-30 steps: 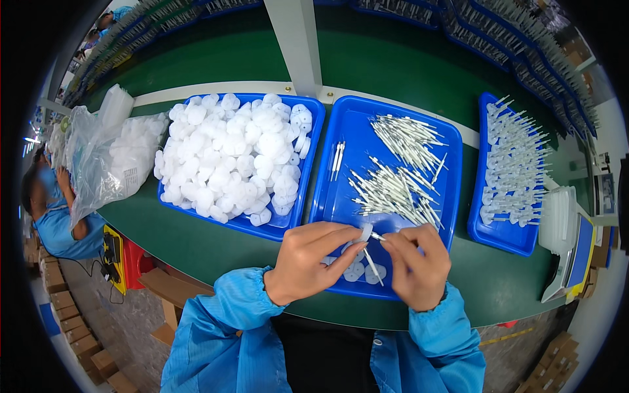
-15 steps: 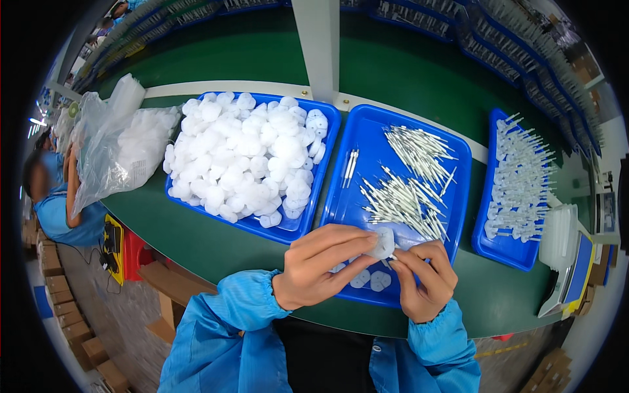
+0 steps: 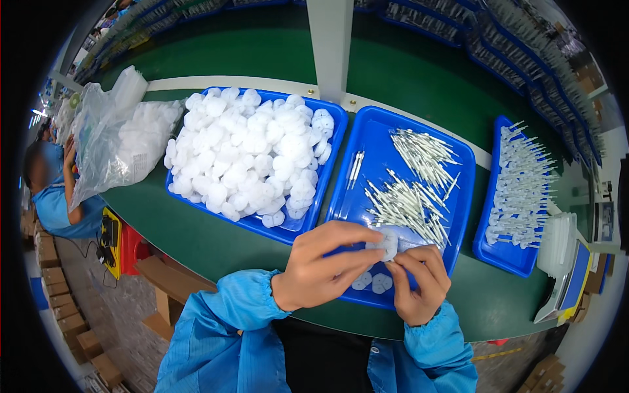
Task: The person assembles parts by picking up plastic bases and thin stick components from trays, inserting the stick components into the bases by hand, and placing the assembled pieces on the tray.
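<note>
A translucent white lobed plastic disc (image 3: pixel 390 243) is pinched between the thumb and fingers of my left hand (image 3: pixel 320 267), above the near part of the middle blue tray (image 3: pixel 350 196). My right hand (image 3: pixel 421 283) is closed at the lower right edge of that disc, fingertips touching or nearly touching it; whatever lies between them is hidden. Beyond my hands, thin white sticks with dark tips (image 3: pixel 407 208) lie in two heaps in the tray, with a few more (image 3: pixel 356 169) apart at its left. Loose discs (image 3: pixel 381 283) lie at the tray's near edge, below my hands.
To the left, a blue tray (image 3: pixel 335 141) is heaped with white discs (image 3: pixel 242 154), beside a clear plastic bag (image 3: pixel 124 147). A right-hand blue tray (image 3: pixel 483 245) holds rows of stick-and-disc pieces (image 3: pixel 521 190). Clear containers (image 3: pixel 557 243) stand near it. Another person (image 3: pixel 59 203) is at far left.
My right fingers have moved in closer under the disc's edge, while my left hand keeps its hold. The whole view has shifted slightly. The other person's arm has moved at the bag.
</note>
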Motion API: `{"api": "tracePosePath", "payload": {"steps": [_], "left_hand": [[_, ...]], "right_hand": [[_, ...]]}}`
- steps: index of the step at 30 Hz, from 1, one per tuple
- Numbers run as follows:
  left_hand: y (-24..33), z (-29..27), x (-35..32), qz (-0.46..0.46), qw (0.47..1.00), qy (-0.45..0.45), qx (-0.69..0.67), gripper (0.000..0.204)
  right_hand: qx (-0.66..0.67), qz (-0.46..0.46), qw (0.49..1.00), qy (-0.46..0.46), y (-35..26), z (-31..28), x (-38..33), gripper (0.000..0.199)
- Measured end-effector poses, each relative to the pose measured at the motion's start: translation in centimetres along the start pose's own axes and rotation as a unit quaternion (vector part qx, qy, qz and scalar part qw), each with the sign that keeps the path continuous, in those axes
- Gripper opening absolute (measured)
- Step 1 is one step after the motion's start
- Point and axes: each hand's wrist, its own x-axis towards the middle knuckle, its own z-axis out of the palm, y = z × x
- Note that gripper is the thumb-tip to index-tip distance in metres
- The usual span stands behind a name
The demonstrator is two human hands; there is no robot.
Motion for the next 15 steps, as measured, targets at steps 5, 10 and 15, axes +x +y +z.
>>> {"api": "tracePosePath", "payload": {"steps": [5, 10, 15], "left_hand": [[0.8, 1.1, 0.5, -0.018, 1.000, 0.007, 0.008, 0.039], [-0.1, -0.2, 0.0, -0.008, 0.961, -0.240, 0.138, 0.035], [-0.6, 0.4, -0.5, 0.021, 0.928, -0.306, 0.211, 0.037]], "right_hand": [[0.001, 0.039, 0.999, 0.030, -0.4, -1.3, 0.5, 0.019], [-0.300, 0.045, 0.949, 0.083, 1.2, -10.2, -0.6, 0.011], [-0.551, 0.107, 0.823, 0.086, 6.0, -20.2, -2.8, 0.008]]}}
